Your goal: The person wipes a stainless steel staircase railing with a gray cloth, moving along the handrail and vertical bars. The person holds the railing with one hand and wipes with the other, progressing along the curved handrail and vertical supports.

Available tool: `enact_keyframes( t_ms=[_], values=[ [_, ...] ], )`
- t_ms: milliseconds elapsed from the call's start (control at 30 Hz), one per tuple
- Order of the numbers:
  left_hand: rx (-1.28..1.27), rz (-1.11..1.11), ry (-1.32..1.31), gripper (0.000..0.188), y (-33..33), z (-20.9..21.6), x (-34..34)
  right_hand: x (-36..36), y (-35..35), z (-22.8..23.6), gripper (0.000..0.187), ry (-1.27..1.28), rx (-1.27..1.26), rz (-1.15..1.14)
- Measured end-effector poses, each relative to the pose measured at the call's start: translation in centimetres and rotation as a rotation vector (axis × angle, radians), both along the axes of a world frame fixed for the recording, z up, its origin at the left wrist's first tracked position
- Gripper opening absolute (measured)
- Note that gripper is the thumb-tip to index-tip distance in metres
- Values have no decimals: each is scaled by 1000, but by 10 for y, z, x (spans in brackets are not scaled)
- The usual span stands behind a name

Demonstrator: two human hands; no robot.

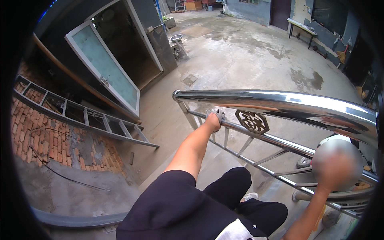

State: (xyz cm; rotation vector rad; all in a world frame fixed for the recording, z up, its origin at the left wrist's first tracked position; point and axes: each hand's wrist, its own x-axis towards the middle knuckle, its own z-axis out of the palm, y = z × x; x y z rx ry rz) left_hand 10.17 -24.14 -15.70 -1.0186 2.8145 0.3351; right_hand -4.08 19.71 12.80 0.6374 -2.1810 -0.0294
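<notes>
A shiny stainless-steel stair railing (276,100) runs from the middle of the view to the right edge. My left hand (214,121) is closed round its second rail (232,127), near the far end post. A small grey patch, perhaps cloth, shows at those fingers, too small to make out. Right of it, a dark hexagonal ornament (252,121) sits between the top and second rails. My right hand (335,166) is farther right, by the lower rails; a round blur covers its fingers, so I cannot see what it holds or touches.
Below the railing is a concrete yard (236,52). A metal ladder (86,116) lies over bricks (48,136) at left, near a frosted glass door (105,66) standing ajar. A basin (176,37) stands by the wall, a bench (302,27) at far right. My bent knees are beside the railing.
</notes>
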Motion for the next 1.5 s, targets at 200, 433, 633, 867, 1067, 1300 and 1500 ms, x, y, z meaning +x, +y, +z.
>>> enact_keyframes(
  t_ms=[200,433,633,867,1067,1300,1500],
  values=[
    [-203,-162,19,30,24,-9,-14,-23,17,-21,14,-12,-143,160],
    [-240,-187,37,48,48,-3,-7,-19,7,-22,17,-23,-168,233],
    [-48,-252,234,58,79,33,-19,-24,11,-21,18,80,-195,235],
    [-27,-228,311,54,72,25,-14,-18,10,-19,15,-123,-227,280],
    [61,-109,381,38,68,30,-27,-19,11,-23,20,-78,-199,209],
    [372,-249,59,46,43,56,-37,-2,16,-1,24,-124,-138,188],
    [435,-225,-75,48,25,52,-41,4,18,11,23,-169,-114,197]
  ],
)
